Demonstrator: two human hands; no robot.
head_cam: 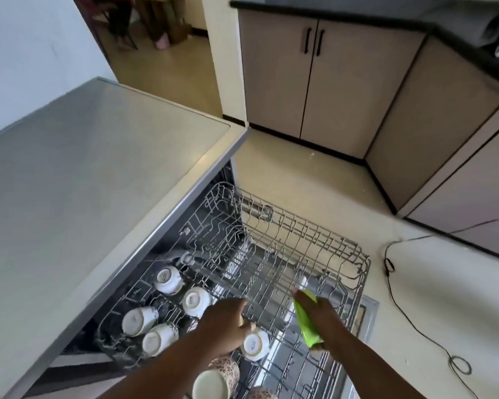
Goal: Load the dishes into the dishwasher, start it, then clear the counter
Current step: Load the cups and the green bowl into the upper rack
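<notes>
The dishwasher's upper wire rack (314, 234) is pulled out below the grey counter (84, 174). Several white cups lie upside down in its left part, among them one (167, 279) near the back and one (196, 300) beside my left hand. My left hand (224, 323) reaches over the rack and touches an upturned white cup (255, 345); something small and yellowish shows under its fingers. My right hand (320, 318) holds a green object (306, 323) over the rack's right half. A floral patterned mug (216, 380) sits near the bottom edge.
The open dishwasher door (368, 309) lies under the rack. A black cable (409, 306) trails over the pale floor at right. Beige cabinets (329, 82) with black handles stand beyond, under a dark countertop (357, 12). A doorway opens at top left.
</notes>
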